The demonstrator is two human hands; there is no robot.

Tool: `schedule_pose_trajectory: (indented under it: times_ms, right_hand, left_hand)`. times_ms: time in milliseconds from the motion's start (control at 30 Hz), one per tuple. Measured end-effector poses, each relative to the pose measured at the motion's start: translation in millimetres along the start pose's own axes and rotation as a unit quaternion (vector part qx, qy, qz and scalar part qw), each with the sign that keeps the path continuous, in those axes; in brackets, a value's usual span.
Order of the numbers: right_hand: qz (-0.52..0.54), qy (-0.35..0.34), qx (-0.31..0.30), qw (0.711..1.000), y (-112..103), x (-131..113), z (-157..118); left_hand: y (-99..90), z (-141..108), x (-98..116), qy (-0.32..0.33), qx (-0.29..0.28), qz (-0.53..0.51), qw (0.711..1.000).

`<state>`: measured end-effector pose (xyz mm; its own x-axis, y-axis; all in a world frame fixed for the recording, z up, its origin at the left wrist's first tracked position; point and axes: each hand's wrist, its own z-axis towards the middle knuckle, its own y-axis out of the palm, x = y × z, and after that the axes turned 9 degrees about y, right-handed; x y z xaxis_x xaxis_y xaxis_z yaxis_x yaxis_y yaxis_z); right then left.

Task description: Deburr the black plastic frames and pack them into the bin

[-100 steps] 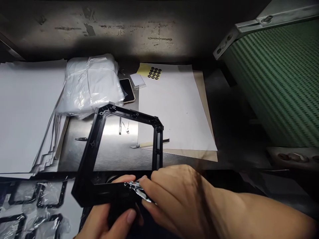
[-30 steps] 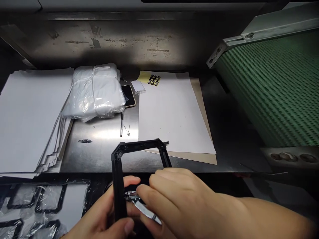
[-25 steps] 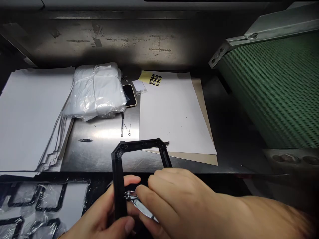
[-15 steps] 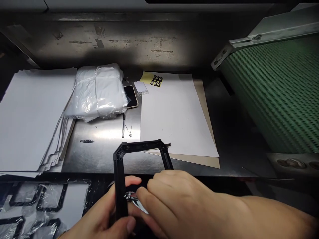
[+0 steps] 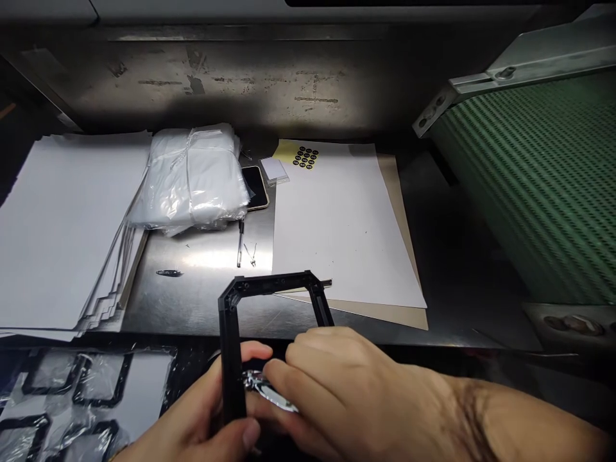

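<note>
A black frame (image 5: 269, 283) with cut corners stands upright at the bottom middle, in front of the metal table's edge. Wrapped round its left side is my left hand (image 5: 202, 410), thumb in front and a finger behind. My right hand (image 5: 337, 391) is closed on a shiny metal tool (image 5: 272, 391), whose tip touches the inner face of the frame's left bar. The frame's lower part and the tool's rear end are hidden by my hands.
Bagged black frames (image 5: 101, 378) lie at the lower left, below stacked white sheets (image 5: 67, 212). Behind are a tied plastic bundle (image 5: 192, 173), a phone (image 5: 256, 186), a pen (image 5: 240, 244), white paper (image 5: 337, 224) with round black stickers (image 5: 305, 158), and a green conveyor belt (image 5: 543, 167) at right.
The metal tool has turned slightly in my right hand, and more of its shiny side shows. The view has shifted a little, while the frame and my left hand stay nearly the same.
</note>
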<state>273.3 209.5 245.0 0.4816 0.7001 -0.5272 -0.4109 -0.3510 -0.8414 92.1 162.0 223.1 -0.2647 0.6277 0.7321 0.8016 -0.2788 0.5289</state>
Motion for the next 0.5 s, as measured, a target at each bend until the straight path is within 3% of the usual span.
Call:
schedule_pose_trajectory:
  times_ms: [200, 500]
  right_hand:
    - [-0.055, -0.018, 0.032, 0.998, -1.5, -4.8, 0.7]
    - [-0.005, -0.024, -0.007, 1.000, 5.0, -6.1, -1.1]
  left_hand:
    - [-4.5, 3.1, 6.6, -0.032, -0.065, 0.136, 0.988]
    - [-10.2, 0.3, 0.1, -0.027, -0.018, 0.176, 0.984]
